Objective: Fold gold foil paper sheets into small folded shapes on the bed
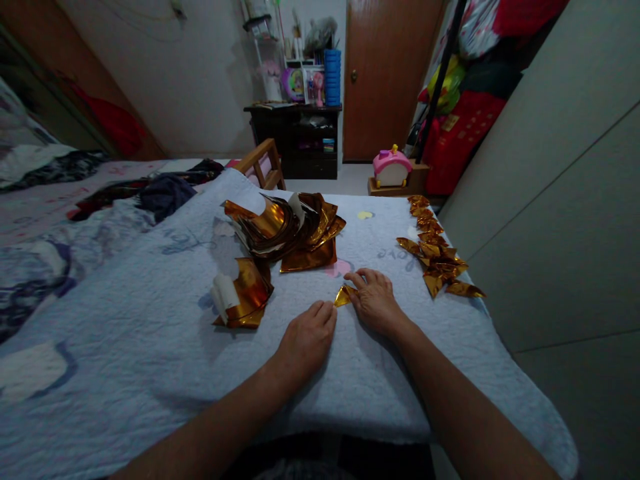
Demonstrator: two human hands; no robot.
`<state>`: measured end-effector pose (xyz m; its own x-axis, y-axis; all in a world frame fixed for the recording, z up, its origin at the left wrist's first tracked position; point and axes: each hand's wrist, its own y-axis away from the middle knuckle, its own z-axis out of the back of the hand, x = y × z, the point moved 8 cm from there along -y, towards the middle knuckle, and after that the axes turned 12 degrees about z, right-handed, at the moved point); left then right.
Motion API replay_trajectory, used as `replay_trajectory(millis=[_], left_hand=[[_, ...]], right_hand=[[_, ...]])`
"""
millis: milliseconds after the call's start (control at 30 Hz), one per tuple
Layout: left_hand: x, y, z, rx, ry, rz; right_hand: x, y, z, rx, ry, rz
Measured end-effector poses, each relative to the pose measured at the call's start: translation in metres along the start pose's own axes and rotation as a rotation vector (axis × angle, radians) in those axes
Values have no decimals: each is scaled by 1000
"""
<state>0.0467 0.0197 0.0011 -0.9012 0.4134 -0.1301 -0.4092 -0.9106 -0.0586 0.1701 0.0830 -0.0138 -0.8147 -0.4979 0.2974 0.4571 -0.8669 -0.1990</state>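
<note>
Between my two hands a small piece of gold foil paper [343, 295], folded to a point, lies on the cloth-covered surface. My left hand [311, 333] is closed, its fingertips pinching the near left corner of the piece. My right hand [373, 300] has its thumb and fingers on the right end of the same piece. A large curled stack of gold foil sheets [273, 223] sits beyond my hands to the left. Nearer, a smaller curled bunch of foil sheets [250, 291] shows a white backing. Folded gold foil pieces [443, 260] lie in a row at the right edge.
A pale blue patterned quilt [165, 353] covers the surface. Clothes [165, 197] lie to the left. A wooden chair back [263, 163] stands past the far edge, with a pink toy [391, 167] farther right. A pale cabinet [560, 200] rises close on the right.
</note>
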Motion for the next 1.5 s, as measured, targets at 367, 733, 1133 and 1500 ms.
replay_trajectory(millis=[367, 733, 1133, 1500], left_hand=[[-2, -38, 17, 27, 139, 61], [6, -47, 9, -76, 260, -8], [16, -54, 10, -124, 344, -22], [28, -55, 24, -209, 602, 74]], right_hand=[[5, 0, 6, -5, 20, 41], [5, 0, 14, -25, -106, 80], [3, -1, 21, -74, -185, 86], [9, -1, 30, -147, -401, 155]])
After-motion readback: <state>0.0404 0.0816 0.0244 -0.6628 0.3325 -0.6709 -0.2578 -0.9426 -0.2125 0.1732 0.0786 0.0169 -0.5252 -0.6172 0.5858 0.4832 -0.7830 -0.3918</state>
